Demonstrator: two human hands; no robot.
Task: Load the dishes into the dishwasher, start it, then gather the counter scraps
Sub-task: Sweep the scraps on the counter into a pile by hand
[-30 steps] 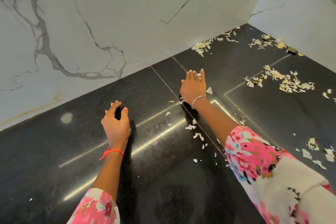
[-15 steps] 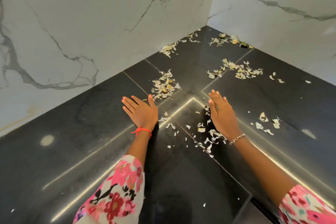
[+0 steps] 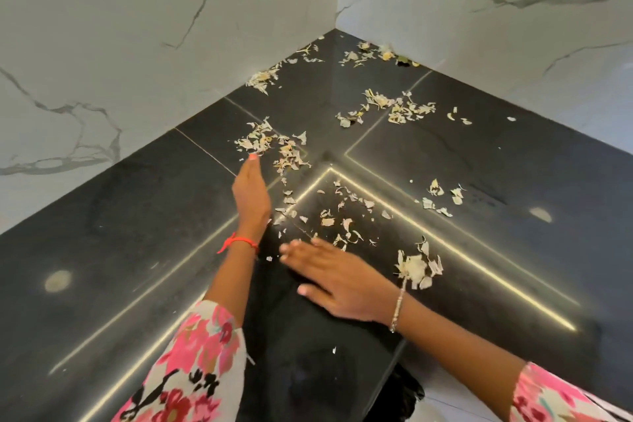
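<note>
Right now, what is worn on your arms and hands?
The left sleeve and right sleeve are pale with pink and red flowers and black marks. The left hand has a red thread band at the wrist; the right hand has a thin silvery beaded bracelet. The nails are painted pink.

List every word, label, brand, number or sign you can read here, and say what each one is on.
None: no readable text shows anywhere, not on the black counter, the marble walls, the scraps or the floral sleeves.
</note>
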